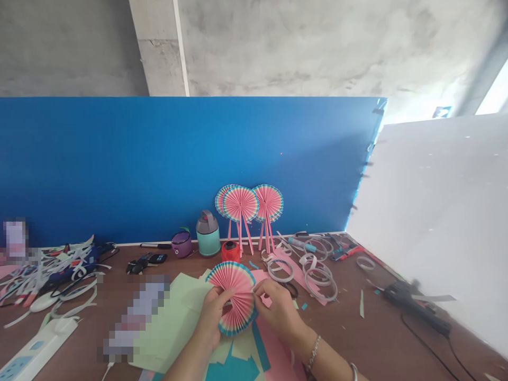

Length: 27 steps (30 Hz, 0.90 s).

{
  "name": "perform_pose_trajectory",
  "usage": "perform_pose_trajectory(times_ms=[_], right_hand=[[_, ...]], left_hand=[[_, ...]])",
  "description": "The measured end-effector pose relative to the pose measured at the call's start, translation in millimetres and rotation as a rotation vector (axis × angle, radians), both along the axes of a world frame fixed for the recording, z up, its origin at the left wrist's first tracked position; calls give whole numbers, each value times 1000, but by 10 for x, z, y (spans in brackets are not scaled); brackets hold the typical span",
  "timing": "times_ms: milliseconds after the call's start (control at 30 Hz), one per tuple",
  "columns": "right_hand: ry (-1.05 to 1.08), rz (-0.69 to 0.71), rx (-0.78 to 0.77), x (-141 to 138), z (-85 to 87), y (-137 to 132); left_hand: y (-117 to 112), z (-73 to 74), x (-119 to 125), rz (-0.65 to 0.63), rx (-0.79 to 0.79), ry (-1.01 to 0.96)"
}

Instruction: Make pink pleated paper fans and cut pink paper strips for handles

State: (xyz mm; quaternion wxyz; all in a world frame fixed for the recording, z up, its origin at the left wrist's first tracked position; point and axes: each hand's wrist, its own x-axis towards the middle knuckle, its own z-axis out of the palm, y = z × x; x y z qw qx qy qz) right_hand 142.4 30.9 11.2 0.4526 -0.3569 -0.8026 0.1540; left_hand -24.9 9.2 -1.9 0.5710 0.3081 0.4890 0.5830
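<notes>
A pleated pink paper fan [240,278] with a blue and cream rim is spread almost into a full round in front of me. My left hand [210,317] grips its left side, thumb on top of the pleats. At the fan's right edge, the pinched fingertips of my right hand [278,307] meet the rim. Whatever small part lies between those fingertips is hidden. Below the fan lie green paper sheets [174,317], teal paper pieces [234,368] and pink paper [278,352].
Three finished fans [240,203] with pink handles lean against the blue partition [138,164]. Near them stand a teal-and-grey container [208,235], a purple pot [181,244] and red string [230,252]. Tape rings [321,283] and a glue gun [416,307] lie right; a power strip [39,349] lies left.
</notes>
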Motion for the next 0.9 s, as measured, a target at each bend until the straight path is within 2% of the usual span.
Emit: perform_pose_trajectory(times_ms=[233, 467, 633, 900], right_hand=[[-93, -70, 22, -1, -17, -2], [-92, 10, -52, -3, -12, 16], [-136, -10, -40, -12, -24, 9], [-93, -61, -97, 0, -9, -2]], left_hand=[[-18, 57, 5, 24, -3, 52], [-27, 133, 25, 1, -1, 43], [-37, 142, 23, 6, 14, 25], [-39, 147, -4, -5, 22, 41]])
